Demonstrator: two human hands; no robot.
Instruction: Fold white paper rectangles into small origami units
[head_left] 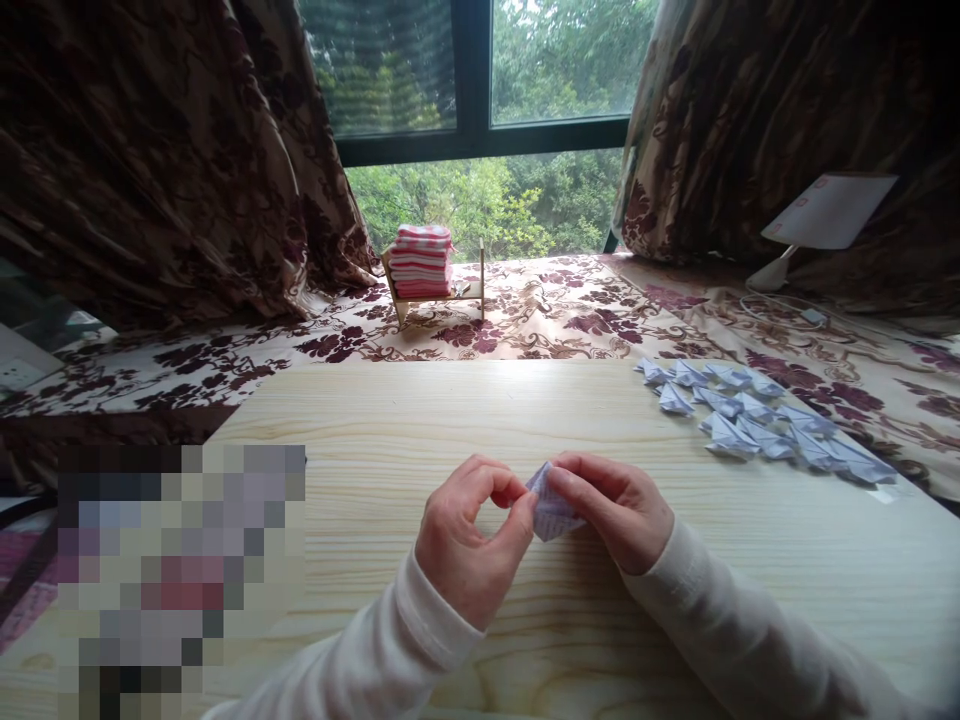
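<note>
A small piece of folded paper point(553, 515), whitish with faint printed lines, is held up over the middle of the wooden table point(390, 420). My left hand point(476, 535) pinches its left edge between thumb and index finger. On the other side, my right hand point(619, 505) grips the upper right part, its thumb across the front and the fingers behind. Parts of the paper are covered by these fingers. At the table's far right lie several folded paper pieces point(739, 435) of a similar pale colour, grouped in loose rows.
A blurred-out patch point(176, 580) covers the table's left side. Behind the table, a flowered cloth point(555, 310) carries a small wooden stand point(481, 285) with stacked pink-and-white cloths point(421, 262). A white lamp point(829, 212) with a cord stands at the back right. Curtains flank the window.
</note>
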